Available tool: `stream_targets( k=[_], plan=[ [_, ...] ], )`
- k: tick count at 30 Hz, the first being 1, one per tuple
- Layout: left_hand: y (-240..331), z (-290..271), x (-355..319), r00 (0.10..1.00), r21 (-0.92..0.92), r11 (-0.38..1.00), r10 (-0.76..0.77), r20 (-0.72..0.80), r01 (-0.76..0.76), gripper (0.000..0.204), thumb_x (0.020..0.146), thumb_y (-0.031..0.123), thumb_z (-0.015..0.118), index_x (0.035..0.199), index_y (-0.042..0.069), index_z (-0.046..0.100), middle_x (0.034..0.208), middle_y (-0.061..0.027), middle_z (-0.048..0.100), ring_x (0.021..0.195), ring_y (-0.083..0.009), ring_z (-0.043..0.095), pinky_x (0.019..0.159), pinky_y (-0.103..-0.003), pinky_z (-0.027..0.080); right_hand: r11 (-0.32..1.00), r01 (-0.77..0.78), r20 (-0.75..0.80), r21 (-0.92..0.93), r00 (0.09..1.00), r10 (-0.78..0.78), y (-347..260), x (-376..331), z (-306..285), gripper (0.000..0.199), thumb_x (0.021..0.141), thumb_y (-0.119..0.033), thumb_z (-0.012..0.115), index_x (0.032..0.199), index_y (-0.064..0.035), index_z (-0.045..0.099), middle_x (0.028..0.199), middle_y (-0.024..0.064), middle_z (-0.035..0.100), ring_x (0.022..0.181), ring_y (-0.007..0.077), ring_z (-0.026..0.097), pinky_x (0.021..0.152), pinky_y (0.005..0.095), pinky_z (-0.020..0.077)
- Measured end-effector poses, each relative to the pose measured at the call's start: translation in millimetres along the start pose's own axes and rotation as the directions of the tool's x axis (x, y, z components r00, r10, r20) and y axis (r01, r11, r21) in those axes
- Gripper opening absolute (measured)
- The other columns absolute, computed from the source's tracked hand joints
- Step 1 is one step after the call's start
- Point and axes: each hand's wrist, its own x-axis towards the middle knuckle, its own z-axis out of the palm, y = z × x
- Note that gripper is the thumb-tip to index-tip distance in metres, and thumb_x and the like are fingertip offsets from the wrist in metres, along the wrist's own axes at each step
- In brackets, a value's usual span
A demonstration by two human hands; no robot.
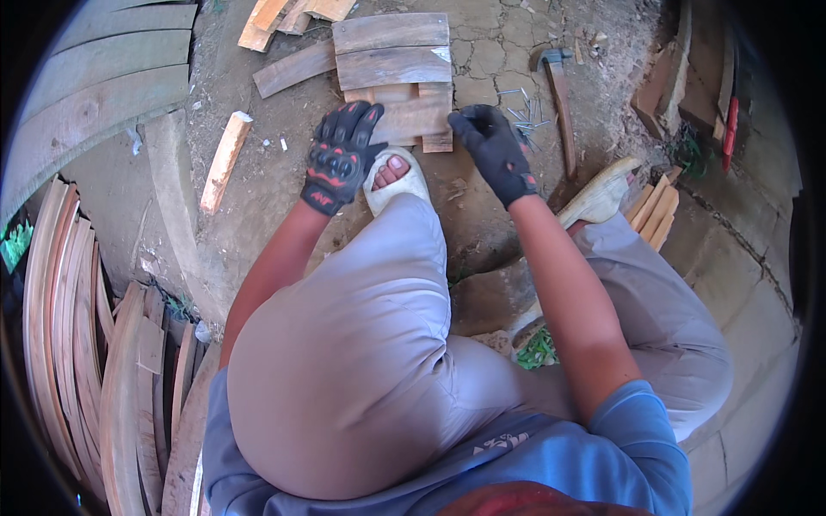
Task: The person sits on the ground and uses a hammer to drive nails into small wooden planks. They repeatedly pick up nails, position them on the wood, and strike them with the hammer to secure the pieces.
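Note:
A small wooden panel of weathered boards (391,65) lies on the ground in front of me, with lighter cross slats (437,140) under it. My left hand (335,159), in a black glove with red trim, closes on the left end of the nearest short board (413,122), fingers on the far side and thumb on the near side. At that board's right end is my right hand (495,148), also gloved, its fingers drawn together; whatever they pinch is hidden. Several loose nails (527,112) lie beside it, and a claw hammer (561,107) with a wooden handle rests farther right.
A loose board (295,69) touches the panel's left side. Offcuts (297,15) lie at the far side, and a pale wood block (226,162) at left. Long planks (73,318) are stacked at lower left. My sandalled foot (396,179) stands close to the panel.

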Motion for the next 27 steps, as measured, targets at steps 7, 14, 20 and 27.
stream_targets(
  k=[7,14,20,27],
  plan=[
    [11,35,19,0.931,-0.124,0.97,-0.235,-0.278,0.208,0.093,0.085,0.042,0.093,0.155,0.002,0.048,0.148,-0.0222,0.055,0.141,-0.0437,0.048,0.119,-0.056,0.04,0.999,-0.024,-0.128,-0.039,0.992,0.019,-4,25,21,0.065,0.094,-0.041,0.085,0.137,0.0034,0.065,0.128,0.0178,0.075,0.118,0.0262,0.07,0.104,0.038,0.0531],
    [6,52,-2,0.776,-0.576,0.629,-0.631,0.015,0.522,0.098,0.089,0.038,0.089,0.164,-0.001,0.039,0.155,-0.0278,0.055,0.141,-0.0451,0.056,0.116,-0.051,0.047,0.961,0.079,-0.052,-0.266,0.994,-0.096,-26,16,22,0.056,0.091,-0.048,0.078,0.13,-0.0076,0.076,0.116,0.0165,0.081,0.107,0.0363,0.077,0.095,0.046,0.0573],
    [-6,45,1,0.827,-0.452,0.725,-0.559,0.053,0.519,0.093,0.096,0.041,0.081,0.167,0.002,0.036,0.154,-0.0281,0.058,0.139,-0.0437,0.061,0.111,-0.05,0.05,0.93,0.233,-0.011,-0.286,0.969,-0.246,-40,8,22,0.051,0.091,-0.044,0.079,0.129,-0.0098,0.077,0.118,0.0159,0.081,0.107,0.0372,0.076,0.092,0.0455,0.058],
    [9,36,10,0.802,-0.506,0.668,-0.591,0.084,0.545,0.087,0.1,0.037,0.077,0.167,-0.002,0.036,0.159,-0.0282,0.054,0.145,-0.0408,0.055,0.119,-0.046,0.044,0.93,0.243,-0.039,-0.277,0.964,-0.263,-30,12,21,0.055,0.09,-0.049,0.079,0.131,-0.0135,0.077,0.119,0.0162,0.08,0.11,0.0381,0.075,0.092,0.0466,0.0579]
  ],
)
